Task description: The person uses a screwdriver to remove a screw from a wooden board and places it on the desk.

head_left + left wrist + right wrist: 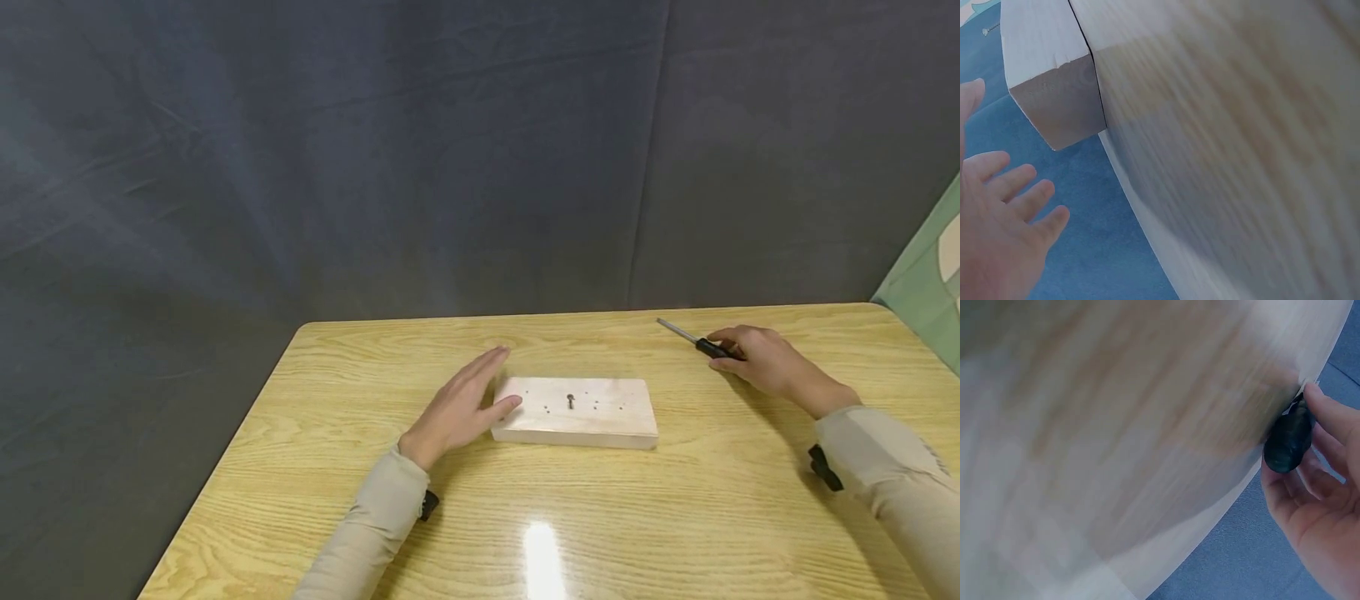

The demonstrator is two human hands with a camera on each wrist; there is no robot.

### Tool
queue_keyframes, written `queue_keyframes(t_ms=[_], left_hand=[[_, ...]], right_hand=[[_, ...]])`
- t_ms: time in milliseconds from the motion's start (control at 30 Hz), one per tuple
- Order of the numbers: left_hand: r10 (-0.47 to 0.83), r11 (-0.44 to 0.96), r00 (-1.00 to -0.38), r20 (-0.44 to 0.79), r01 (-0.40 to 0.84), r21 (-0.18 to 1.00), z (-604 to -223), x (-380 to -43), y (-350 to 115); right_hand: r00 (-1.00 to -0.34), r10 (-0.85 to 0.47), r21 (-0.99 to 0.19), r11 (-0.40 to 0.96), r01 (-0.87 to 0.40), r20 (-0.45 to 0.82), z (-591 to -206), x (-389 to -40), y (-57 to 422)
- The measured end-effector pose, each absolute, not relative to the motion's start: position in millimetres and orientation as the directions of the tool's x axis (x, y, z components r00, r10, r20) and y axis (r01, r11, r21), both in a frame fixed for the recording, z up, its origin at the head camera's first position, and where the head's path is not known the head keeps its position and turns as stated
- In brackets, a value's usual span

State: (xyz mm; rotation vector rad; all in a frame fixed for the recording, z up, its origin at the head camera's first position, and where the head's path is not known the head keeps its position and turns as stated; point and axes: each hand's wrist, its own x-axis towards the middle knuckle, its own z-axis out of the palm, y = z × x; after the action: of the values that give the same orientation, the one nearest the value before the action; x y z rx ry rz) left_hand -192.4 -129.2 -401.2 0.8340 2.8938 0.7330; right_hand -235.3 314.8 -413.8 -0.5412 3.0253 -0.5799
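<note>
A pale wooden block (577,417) with several small holes lies on the table, and a screw (570,401) stands up near its middle. My left hand (459,408) is spread at the block's left end, fingers fairly straight. In the left wrist view, a gap shows between that hand (1004,219) and the block's end face (1060,103). Over on the right, my right hand (765,362) holds a screwdriver (711,347) by its black handle, its metal shaft pointing to the far left. The handle (1288,440) sits between thumb and fingers in the right wrist view, close to the tabletop.
The wood-grain table (337,500) has its far edge just beyond the screwdriver's tip. Behind it hangs a dark cloth (450,167). A green patterned surface (926,292) borders the table at the right.
</note>
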Motion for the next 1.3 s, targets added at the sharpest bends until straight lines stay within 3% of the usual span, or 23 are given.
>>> queue_keyframes(t_ms=[733,1300], left_hand=[[0.568,0.675,-0.823,0.008,0.471,0.568,-403.3,-191.5,-135.8],[0.6,0.672,-0.799,-0.034,0.482,0.562,-402.4,-188.2,-141.4]], right_hand=[[-0.949,-0.307,-0.32,0.894,-0.314,0.073,-412.7,-232.5,314.2],[-0.947,-0.299,-0.363,0.874,-0.322,0.118,-396.9,-221.5,300.4]])
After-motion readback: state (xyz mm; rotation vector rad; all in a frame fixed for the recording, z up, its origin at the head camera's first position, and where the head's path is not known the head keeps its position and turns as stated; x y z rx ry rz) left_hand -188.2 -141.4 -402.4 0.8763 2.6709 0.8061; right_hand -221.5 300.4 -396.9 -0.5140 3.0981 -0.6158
